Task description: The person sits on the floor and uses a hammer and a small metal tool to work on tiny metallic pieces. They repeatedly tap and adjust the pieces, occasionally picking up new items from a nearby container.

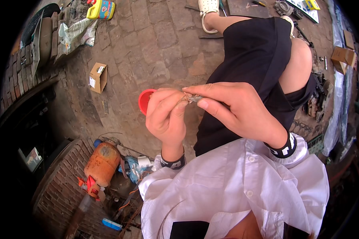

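Observation:
My left hand and my right hand meet in front of my lap, fingertips almost touching. Between them is a small greyish piece with thin copper-coloured strands, too small to make out its kind. The left thumb and fingers pinch its left end. On the other end, the right thumb and forefinger are closed. Just behind my left hand, a red bowl is partly covered by the fingers; its contents barely show.
An opened cardboard box sits on the brick floor, left of the bowl. A rusty orange gas cylinder stands lower left. The yellow jug is far left. Greasy metal parts and another cardboard box lie at right.

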The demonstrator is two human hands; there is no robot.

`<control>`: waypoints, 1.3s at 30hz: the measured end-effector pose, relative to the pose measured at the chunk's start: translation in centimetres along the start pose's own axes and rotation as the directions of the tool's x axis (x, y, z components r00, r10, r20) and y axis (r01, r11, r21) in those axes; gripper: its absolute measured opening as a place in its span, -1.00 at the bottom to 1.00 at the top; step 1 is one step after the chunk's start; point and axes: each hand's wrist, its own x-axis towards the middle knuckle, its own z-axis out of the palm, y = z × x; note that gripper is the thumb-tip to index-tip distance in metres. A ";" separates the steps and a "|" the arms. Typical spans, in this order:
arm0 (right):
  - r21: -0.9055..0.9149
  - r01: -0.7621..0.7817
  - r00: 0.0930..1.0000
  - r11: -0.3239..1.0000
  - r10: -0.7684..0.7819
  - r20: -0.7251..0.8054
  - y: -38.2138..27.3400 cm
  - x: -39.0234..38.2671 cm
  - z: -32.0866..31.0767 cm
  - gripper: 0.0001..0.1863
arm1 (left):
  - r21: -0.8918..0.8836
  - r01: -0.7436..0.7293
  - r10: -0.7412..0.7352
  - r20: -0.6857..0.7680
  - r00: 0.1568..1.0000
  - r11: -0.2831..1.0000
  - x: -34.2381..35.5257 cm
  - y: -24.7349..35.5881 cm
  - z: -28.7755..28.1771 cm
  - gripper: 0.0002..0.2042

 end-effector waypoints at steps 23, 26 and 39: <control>0.327 -0.254 0.966 0.910 0.259 0.029 -0.2 0.3 1.9 -0.74 | 0.292 -0.310 0.306 0.059 0.950 0.905 0.0 -0.2 -0.5 -0.87; 0.471 -0.183 0.979 0.863 0.205 0.006 0.1 0.2 2.3 -0.72 | 0.189 -0.228 0.239 -0.039 0.970 0.955 0.0 -0.3 0.1 -0.88; 0.509 -0.186 0.978 0.841 0.207 0.017 -0.1 0.3 1.4 -0.70 | -0.277 0.192 -0.206 -0.023 0.978 0.942 -0.3 0.1 0.5 -0.89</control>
